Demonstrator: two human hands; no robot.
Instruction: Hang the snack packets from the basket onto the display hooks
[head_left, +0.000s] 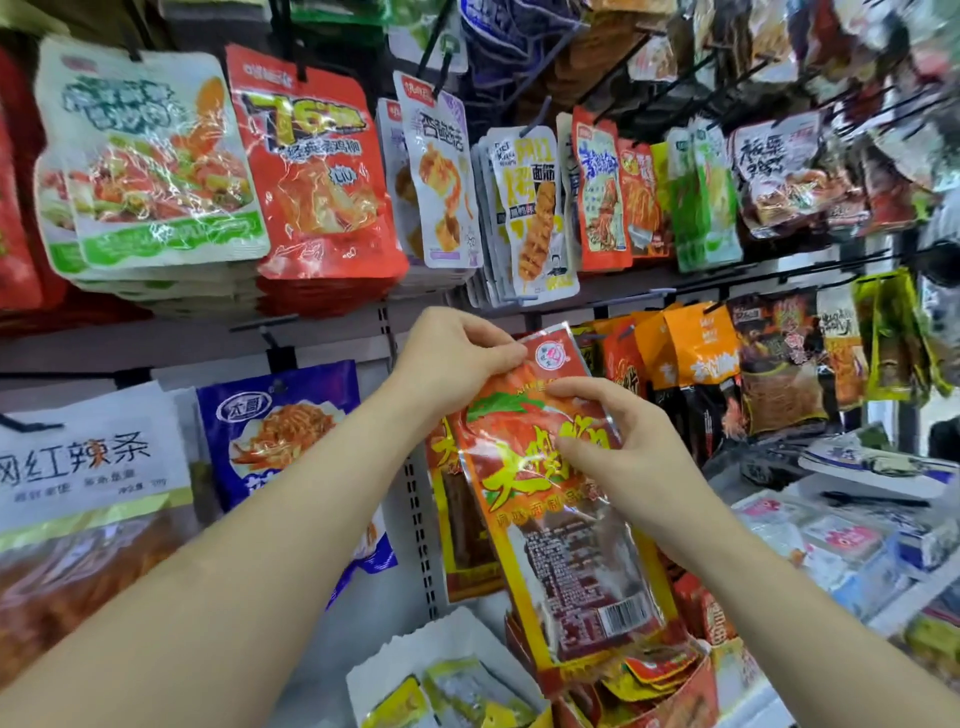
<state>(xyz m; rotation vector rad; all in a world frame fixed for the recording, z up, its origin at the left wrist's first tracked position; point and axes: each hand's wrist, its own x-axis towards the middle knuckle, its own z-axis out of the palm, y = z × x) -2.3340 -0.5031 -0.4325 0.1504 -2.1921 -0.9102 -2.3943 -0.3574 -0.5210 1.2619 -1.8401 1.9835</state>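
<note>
a: red snack packet (558, 525), where was it?
b: mid-frame, before the rack (332, 343). left hand (457, 358) pinched its top corner at eleven o'clock, right hand (623, 447) gripped its edge at two o'clock.

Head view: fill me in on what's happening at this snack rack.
A person holds a red-and-yellow snack packet up against the display wall with both hands. The left hand pinches its top edge beside the round logo; the right hand grips its right side. A matching packet hangs just behind it, and a pile of similar packets lies below. Whether the held packet's top is on a hook yet cannot be seen.
</note>
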